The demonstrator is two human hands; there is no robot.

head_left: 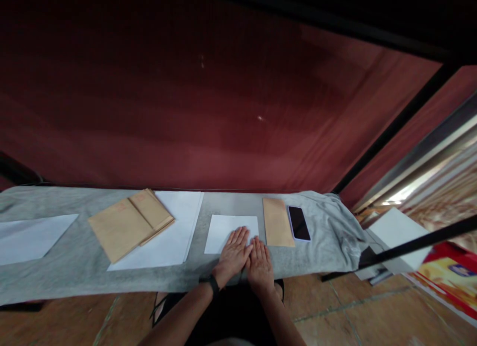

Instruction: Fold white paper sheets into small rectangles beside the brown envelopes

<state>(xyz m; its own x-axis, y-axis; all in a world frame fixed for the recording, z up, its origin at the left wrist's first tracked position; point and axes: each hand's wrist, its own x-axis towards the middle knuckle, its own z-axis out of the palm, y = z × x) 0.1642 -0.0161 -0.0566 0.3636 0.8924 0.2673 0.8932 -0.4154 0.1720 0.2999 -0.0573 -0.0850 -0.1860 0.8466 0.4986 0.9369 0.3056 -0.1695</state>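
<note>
A white sheet of paper [219, 232], apparently folded to a smaller size, lies flat on the grey cloth in front of me. My left hand [235, 249] presses flat on its lower right part, fingers stretched out and pointing away from me. Right beside it, my right hand [260, 266] also lies flat at the sheet's lower right corner, its fingers straight and the two thumbs close together. Neither hand grips anything. Just right of the sheet is a brown paper envelope [278, 221], with a phone [299, 223] next to it, dark screen up.
Left of the sheet, several brown envelopes [121, 226] rest on larger white paper sheets [186, 212]. Another white sheet [37, 239] lies at the far left. Grey cloth [93, 281] covers the narrow table. A dark red panel [223, 112] rises behind; white boxes [397, 231] stand at right.
</note>
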